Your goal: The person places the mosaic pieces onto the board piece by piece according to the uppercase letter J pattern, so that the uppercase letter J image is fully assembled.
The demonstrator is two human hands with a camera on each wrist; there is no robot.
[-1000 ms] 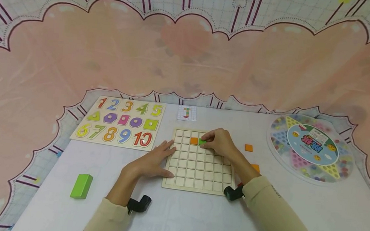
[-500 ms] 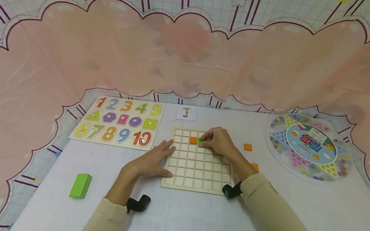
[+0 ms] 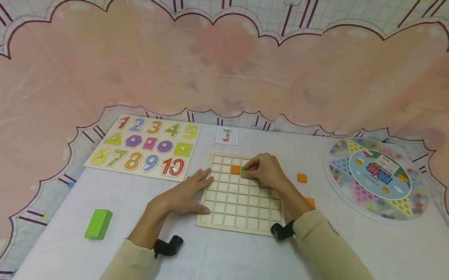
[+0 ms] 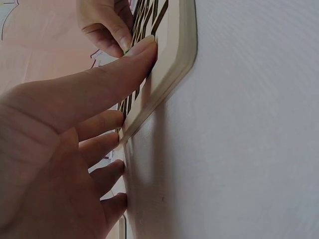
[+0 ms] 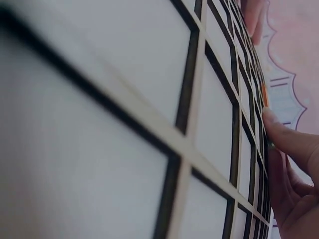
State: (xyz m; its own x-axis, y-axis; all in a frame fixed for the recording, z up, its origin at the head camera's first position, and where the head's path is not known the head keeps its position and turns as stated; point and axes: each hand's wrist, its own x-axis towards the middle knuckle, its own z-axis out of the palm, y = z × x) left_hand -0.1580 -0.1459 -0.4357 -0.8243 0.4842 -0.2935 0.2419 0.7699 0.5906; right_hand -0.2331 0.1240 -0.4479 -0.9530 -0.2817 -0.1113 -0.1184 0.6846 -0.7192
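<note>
A wooden grid board (image 3: pixel 232 199) lies on the white table. My left hand (image 3: pixel 185 194) rests along its left edge with the fingers spread. In the left wrist view the thumb (image 4: pixel 107 82) lies across the board's rim. Over the upper rows, my right hand (image 3: pixel 267 171) pinches a small green square tile (image 3: pixel 243 170) between thumb and fingertips, which hide much of it. Directly left of that tile, an orange square tile (image 3: pixel 235 169) sits in a cell. The right wrist view shows the right fingers (image 5: pixel 294 144) right at the grid, close to the orange tile (image 5: pixel 265 94).
One loose orange tile (image 3: pixel 302 178) lies right of the board, and more orange (image 3: pixel 310 203) shows beside the right forearm. A patterned card (image 3: pixel 227 135) lies behind the board. Around it are a number puzzle (image 3: pixel 142 146), a green block (image 3: pixel 98 224) and a round game box (image 3: pixel 379 175).
The right fingertips cover slightly more of the green tile than a second ago. Both hands otherwise stay nearly still, and the head view shifts a little.
</note>
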